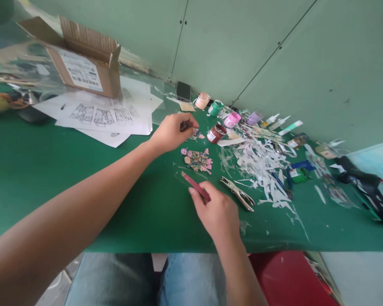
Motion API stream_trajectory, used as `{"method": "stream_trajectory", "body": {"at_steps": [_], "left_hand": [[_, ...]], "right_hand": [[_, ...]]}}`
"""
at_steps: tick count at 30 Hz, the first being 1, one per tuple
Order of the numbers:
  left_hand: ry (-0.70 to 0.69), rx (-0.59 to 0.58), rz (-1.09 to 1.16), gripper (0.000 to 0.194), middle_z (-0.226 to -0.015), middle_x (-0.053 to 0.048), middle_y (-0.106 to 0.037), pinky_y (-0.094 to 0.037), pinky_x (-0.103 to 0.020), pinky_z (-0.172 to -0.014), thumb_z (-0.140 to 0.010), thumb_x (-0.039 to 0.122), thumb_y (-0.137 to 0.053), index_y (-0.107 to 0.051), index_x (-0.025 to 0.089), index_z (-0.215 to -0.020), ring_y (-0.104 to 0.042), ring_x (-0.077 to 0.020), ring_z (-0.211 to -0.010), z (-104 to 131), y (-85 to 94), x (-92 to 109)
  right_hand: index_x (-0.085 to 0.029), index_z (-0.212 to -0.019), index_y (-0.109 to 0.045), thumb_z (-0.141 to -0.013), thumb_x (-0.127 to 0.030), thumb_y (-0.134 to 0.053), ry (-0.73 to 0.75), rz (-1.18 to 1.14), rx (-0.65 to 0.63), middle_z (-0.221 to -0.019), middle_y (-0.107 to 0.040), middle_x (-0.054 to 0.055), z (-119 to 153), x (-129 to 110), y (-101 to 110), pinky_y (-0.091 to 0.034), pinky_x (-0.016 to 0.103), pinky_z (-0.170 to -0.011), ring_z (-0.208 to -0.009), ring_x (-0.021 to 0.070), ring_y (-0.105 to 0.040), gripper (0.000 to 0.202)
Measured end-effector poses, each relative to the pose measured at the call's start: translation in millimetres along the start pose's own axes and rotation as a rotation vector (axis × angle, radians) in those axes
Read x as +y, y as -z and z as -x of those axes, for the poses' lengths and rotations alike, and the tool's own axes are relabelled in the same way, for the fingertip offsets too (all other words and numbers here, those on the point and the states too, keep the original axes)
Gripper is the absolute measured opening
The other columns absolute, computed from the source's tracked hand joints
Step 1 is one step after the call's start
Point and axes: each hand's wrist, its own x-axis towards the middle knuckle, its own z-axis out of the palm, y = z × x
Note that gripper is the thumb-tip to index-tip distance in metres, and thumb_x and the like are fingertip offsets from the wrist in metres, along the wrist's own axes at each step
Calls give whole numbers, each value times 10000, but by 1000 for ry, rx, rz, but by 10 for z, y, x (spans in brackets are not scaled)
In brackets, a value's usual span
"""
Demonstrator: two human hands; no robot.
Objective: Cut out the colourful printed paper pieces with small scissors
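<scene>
My left hand (175, 131) reaches to the middle of the green table (140, 212), its fingers curled down over small colourful cut-out pieces (195, 135); what they grip is mostly hidden. Just below lies a cluster of patterned paper figures (197, 160) with pink ends. Between the thumb and fingers of my right hand (219, 210) is a dark red pen-like tool (196, 186), its light tip pointing up and left toward the figures. A silver hole punch (237, 193) rests right of this hand, not touched by it.
Open paint jars (217, 133) stand behind the figures. White paper scraps (261, 161) spread to the right, with glue tubes (290, 127) beyond. At the back left, printed sheets (114, 114) lie by an open cardboard box (83, 63). Black straps (366, 187) are far right.
</scene>
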Motion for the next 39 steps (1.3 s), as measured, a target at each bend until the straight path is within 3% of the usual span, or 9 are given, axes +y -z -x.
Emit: {"method": "stream_trajectory", "body": {"at_steps": [3,9,13,19,31,39], "left_hand": [[-7,3,7,171,-801,-20,-712,-465,-281,-693,-762,192,-580,-709,160,-869,-596,-142,-696,1,4,8],[8,0,9,172,-814,-23,-713,-469,-285,-711,-759,182,-580,-712,160,-867,-600,-144,-712,1,-2,16],[5,-9,-3,180,-822,-28,-714,-468,-285,-710,-762,177,-577,-715,154,-876,-600,-144,-715,-1,-13,-1],[17,-8,-22,188,-816,-23,-719,-467,-271,-694,-757,172,-586,-725,156,-883,-600,-138,-701,-3,-12,-10],[26,-18,-40,191,-797,-20,-719,-477,-270,-693,-754,163,-591,-730,157,-886,-601,-138,-688,-1,-13,-3],[24,-22,-20,193,-807,-20,-723,-483,-271,-706,-751,169,-587,-726,158,-884,-608,-140,-697,1,-22,-11]], "right_hand": [[-235,-805,-686,-905,-407,-554,17,53,-34,-574,-654,9,-42,204,82,-246,250,-498,-511,157,-577,238],[-260,-1033,-725,-928,-386,-509,-9,97,15,-784,-747,40,-57,522,146,-336,261,-530,-600,188,-633,271],[-252,-1044,-752,-912,-366,-534,-84,139,61,-834,-769,59,-49,640,122,-374,279,-534,-639,211,-670,279],[-256,-1045,-765,-906,-377,-512,-6,102,91,-877,-783,49,-49,745,73,-457,288,-558,-685,218,-717,314],[-244,-992,-768,-915,-364,-518,97,2,119,-771,-773,27,-46,779,37,-488,281,-556,-622,200,-712,288],[-218,-1037,-749,-943,-293,-520,255,-45,109,-889,-782,31,-12,551,-41,-470,255,-562,-647,162,-707,259]]}}
